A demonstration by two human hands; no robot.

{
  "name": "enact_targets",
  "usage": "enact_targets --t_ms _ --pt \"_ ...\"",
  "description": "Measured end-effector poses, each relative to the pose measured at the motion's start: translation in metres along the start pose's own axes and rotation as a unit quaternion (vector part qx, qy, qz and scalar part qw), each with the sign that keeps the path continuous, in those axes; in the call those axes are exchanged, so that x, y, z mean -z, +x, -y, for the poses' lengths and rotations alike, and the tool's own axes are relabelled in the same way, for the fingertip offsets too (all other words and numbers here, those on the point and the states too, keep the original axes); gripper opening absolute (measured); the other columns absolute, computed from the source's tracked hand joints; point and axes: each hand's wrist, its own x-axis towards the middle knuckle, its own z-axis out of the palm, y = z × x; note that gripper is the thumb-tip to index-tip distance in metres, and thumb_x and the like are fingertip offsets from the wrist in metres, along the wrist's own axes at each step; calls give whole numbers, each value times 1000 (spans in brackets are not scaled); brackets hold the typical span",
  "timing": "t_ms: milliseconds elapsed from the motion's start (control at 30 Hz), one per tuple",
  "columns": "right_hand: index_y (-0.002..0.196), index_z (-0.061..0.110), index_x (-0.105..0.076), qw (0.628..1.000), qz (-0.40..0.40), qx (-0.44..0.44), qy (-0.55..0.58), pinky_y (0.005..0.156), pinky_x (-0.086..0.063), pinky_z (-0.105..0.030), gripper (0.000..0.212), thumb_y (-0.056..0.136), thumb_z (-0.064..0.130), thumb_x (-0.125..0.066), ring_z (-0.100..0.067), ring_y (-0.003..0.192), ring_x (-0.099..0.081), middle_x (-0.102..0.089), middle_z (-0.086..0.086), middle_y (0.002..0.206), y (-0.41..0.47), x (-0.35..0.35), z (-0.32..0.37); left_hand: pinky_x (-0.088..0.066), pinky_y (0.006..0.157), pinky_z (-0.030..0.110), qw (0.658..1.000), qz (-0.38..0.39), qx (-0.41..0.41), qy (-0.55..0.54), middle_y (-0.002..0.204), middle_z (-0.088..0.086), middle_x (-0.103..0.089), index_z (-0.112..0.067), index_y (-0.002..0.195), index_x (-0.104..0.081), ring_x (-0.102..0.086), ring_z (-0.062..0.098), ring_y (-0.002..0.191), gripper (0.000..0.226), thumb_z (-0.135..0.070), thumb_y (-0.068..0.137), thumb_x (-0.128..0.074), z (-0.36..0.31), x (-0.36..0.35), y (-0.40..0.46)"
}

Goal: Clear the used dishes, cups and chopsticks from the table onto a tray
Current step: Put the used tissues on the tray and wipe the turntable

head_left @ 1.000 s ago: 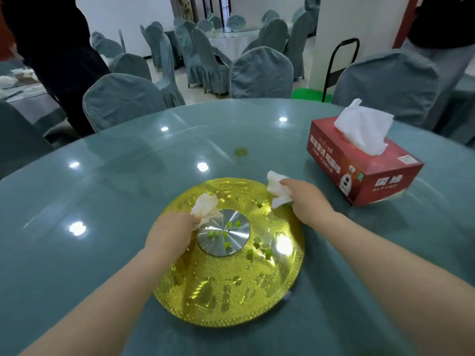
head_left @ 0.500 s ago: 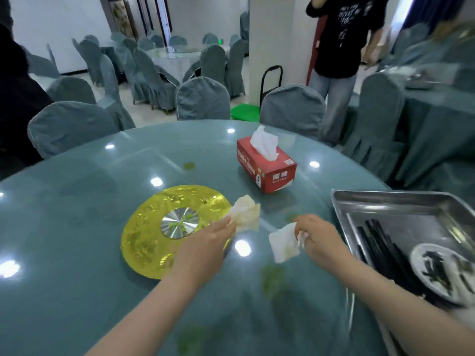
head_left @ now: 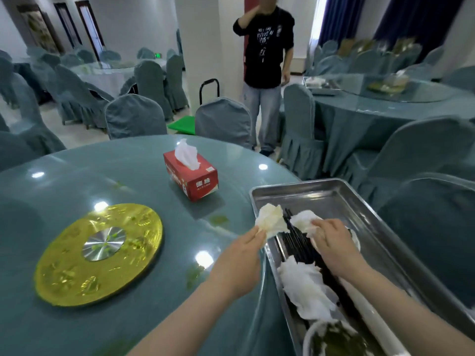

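Surface [head_left: 77, 181]: I see a gold disc [head_left: 99, 255] and a red tissue box [head_left: 191, 176] on it.
Tray [head_left: 365, 217]: at the right edge, holding black chopsticks [head_left: 298, 242].
Left hand [head_left: 237, 263]: pinching a crumpled tissue [head_left: 270, 222] over the tray rim.
Right hand [head_left: 331, 242]: gripping a second tissue [head_left: 304, 222] above the chopsticks.

A red tissue box [head_left: 191, 177] with a white tissue poking out sits near the middle of a round, teal bench [head_left: 64, 181]. At about eight o'clock from it lies a gold disc [head_left: 64, 273] with a silver centre. Grey-blue covered chairs [head_left: 135, 116] ring the far edge. At one o'clock, a person in a black shirt [head_left: 267, 47] stands beside a white pillar [head_left: 205, 47].
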Motion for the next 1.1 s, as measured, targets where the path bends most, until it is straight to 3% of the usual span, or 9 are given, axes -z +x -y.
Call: enact_targets --t_ms 67,133,200,300,400,533,900,1100 --pt "146 26 -34 997 70 -33 13 110 -24 -30 54 94 21 -50 -20 137 -29 -35 -4 146 5 4 -13 -12 117 28 998 55 -4 -37 161 -6 0 -28 153 -10 -9 14 147 67 -12 95 -39 -18 -17 20" --pt "147 36 -28 992 102 -51 45 114 -24 -36 63 92 22 -54 -18 140 -26 -35 6 148 8 6 -21 -9 120 39 993 104 3 -63 161 -3 8 -33 152 -5 0 18 148 69 -18 96 -41 -32 -31 35" --pt "146 38 -29 992 89 -50 69 105 -30 -28 64 91 21 -55 -13 130 -37 -45 18 135 12 5 -27 -9 120 40 990 122 13 -70 161 -2 8 -33 152 -2 1 19 148 70 -19 96 -42 -37 -42 43" --pt "145 38 -31 995 70 -37 65 97 -35 -21 62 91 22 -56 -13 131 -41 -43 12 144 15 1 -22 -6 120 39 992 109 19 -58 161 -3 6 -28 153 -2 1 16 148 71 -19 95 -41 -31 -49 42" --pt "143 38 -34 995 74 -14 73 74 -38 -8 60 90 21 -56 -14 110 -56 -49 11 138 14 -9 -6 -4 120 36 994 80 50 -55 161 -4 1 -26 153 -3 -1 14 148 69 -20 96 -41 -11 -41 30" --pt "143 33 -38 990 104 24 94 101 -32 -22 56 90 22 -55 -10 133 -39 -43 13 144 13 -27 25 -9 118 29 993 30 93 -62 161 -4 -6 -23 153 -5 -8 13 147 70 -23 96 -45 19 -19 10" --pt "132 19 -54 974 195 117 10 102 -22 -11 44 89 17 -60 -11 130 -43 -50 4 140 6 -126 117 -12 116 24 969 -62 229 -66 159 -7 -14 -22 152 -11 -14 10 145 79 -29 90 -58 121 18 -99" --pt "132 21 -53 957 246 156 -3 107 -26 -21 42 91 18 -53 -13 131 -42 -50 3 139 9 -201 181 -23 115 31 922 -91 374 -48 159 -3 -18 -22 152 -17 -19 15 145 79 -32 88 -62 208 37 -173"
